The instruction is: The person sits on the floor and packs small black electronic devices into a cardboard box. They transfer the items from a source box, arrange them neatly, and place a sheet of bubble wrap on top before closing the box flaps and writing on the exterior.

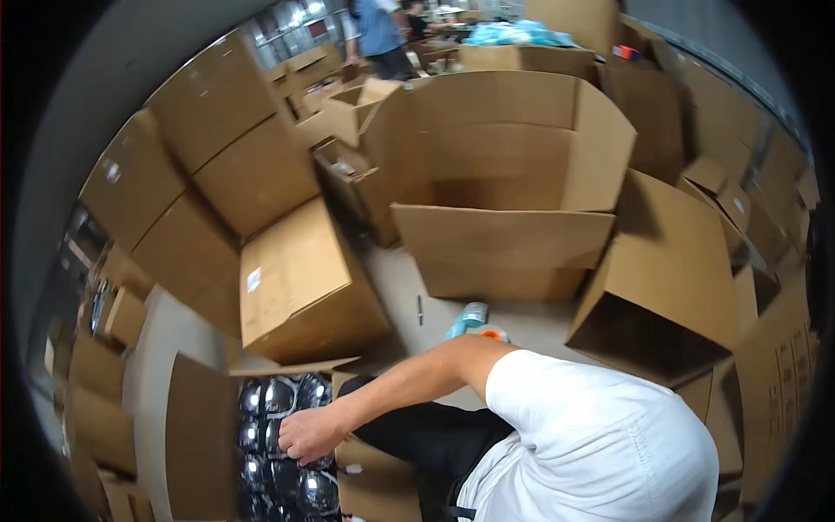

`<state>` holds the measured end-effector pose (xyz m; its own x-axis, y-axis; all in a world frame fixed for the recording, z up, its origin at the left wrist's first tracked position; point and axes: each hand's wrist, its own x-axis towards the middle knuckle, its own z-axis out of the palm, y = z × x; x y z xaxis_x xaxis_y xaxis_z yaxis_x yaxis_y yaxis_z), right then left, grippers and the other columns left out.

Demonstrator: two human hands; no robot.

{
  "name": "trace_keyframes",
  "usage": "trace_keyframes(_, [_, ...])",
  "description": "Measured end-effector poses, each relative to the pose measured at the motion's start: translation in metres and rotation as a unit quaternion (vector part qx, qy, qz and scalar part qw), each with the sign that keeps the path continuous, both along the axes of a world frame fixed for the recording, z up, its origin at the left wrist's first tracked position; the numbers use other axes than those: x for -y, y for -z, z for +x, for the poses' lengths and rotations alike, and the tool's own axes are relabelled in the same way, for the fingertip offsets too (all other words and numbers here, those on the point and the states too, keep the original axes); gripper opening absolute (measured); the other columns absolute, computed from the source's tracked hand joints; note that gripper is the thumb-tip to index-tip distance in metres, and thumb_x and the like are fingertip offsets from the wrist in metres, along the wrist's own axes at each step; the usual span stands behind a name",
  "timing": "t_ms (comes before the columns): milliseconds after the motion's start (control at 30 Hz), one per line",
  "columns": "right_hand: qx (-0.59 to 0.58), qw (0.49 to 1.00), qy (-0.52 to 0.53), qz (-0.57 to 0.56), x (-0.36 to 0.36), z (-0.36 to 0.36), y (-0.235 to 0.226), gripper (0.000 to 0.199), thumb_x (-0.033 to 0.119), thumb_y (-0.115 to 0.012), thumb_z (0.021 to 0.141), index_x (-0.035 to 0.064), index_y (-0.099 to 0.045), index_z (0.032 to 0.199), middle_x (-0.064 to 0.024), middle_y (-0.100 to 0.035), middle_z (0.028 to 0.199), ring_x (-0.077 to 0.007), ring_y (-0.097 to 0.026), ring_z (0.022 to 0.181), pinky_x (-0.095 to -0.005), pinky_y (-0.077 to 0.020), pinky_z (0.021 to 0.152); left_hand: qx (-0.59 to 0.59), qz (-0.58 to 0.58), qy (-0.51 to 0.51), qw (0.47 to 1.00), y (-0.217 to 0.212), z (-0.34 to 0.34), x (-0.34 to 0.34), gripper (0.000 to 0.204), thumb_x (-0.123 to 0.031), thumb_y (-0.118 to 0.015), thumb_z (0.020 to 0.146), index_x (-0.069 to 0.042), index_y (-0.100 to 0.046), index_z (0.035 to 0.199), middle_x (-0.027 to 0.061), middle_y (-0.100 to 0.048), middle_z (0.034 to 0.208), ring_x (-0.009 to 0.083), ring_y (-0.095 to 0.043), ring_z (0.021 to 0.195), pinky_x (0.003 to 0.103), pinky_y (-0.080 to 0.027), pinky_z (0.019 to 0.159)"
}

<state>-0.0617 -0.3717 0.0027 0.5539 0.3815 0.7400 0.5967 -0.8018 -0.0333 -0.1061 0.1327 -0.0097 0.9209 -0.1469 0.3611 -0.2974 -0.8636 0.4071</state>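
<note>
My right hand (311,434) reaches across to the left, over an open cardboard box (202,444). Its fingers are curled closed against one of several glossy black, rounded things (317,492) that sit in rows inside the box. What the fingertips pinch, if anything, is hidden. The black things look dome-shaped and reflect light; their exact kind does not show. My left hand is out of view. Below my right forearm shows a black trouser leg.
On the floor ahead lie a thin dark pen-like stick (420,311), a teal roll (474,315) and an orange-and-white roll (494,334). A large open carton (504,239) stands beyond. Other cartons (296,270) flank it. A person in blue (379,35) stands far back.
</note>
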Motion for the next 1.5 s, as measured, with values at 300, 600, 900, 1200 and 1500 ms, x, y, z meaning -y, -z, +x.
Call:
trace_keyframes(300, [0.024,0.973,0.184,0.135,0.008,-0.035,-0.011,0.026,0.023,-0.075,0.079,0.0077,-0.06,0.064,-0.0116,-0.062,0.073,-0.0342,-0.064,0.074,-0.0454,-0.0518,0.068,-0.006,0.003,0.145,0.989,-0.021,0.105,0.016,0.047,-0.041,-0.073,0.092,0.005,-0.078,0.104,0.0225,-0.077,0.094,0.0332,-0.073,0.086,0.043,-0.058,0.079])
trace_keyframes(600, [-0.326,0.893,0.081,0.298,0.083,-0.083,-0.07,0.031,0.03,-0.068,0.094,0.0011,-0.074,0.085,-0.0173,-0.067,0.069,-0.0265,-0.062,0.059,-0.0408,-0.0506,0.06,-0.076,0.078,0.017,0.994,-0.095,0.038,0.046,0.044,-0.04,-0.073,0.095,0.003,-0.076,0.084,0.0233,-0.073,0.084,0.0374,-0.067,0.076,0.046,-0.054,0.076])
trace_keyframes(900, [-0.372,0.925,-0.069,-0.042,0.064,-0.067,-0.045,0.04,0.044,-0.068,0.097,0.0042,-0.066,0.093,-0.0107,-0.059,0.086,-0.0321,-0.058,0.085,-0.0437,-0.0448,0.075,-0.119,0.033,0.223,0.967,-0.066,0.068,0.037,0.015,-0.018,-0.074,0.094,-0.003,-0.072,0.095,0.0196,-0.068,0.089,0.039,-0.066,0.083,0.047,-0.053,0.074])
trace_keyframes(1200, [-0.482,0.863,-0.137,-0.072,0.063,0.013,-0.036,0.02,0.026,-0.081,0.082,0.012,-0.074,0.094,-0.0033,-0.069,0.098,-0.0228,-0.065,0.088,-0.04,-0.048,0.075,-0.219,0.121,0.372,0.894,-0.046,0.11,-0.047,0.024,-0.019,-0.064,0.096,0.001,-0.067,0.109,0.0197,-0.067,0.118,0.042,-0.066,0.106,0.058,-0.051,0.097])
trace_keyframes(1500, [-0.507,0.81,-0.279,-0.101,0.022,0.084,-0.072,0.013,0.012,-0.078,0.072,0.0075,-0.069,0.081,-0.0074,-0.068,0.088,-0.0256,-0.066,0.087,-0.043,-0.0506,0.074,-0.272,0.04,0.382,0.882,-0.062,0.118,-0.052,0.022,-0.022,-0.064,0.092,-0.004,-0.067,0.105,0.0151,-0.067,0.115,0.0337,-0.064,0.109,0.045,-0.052,0.094])
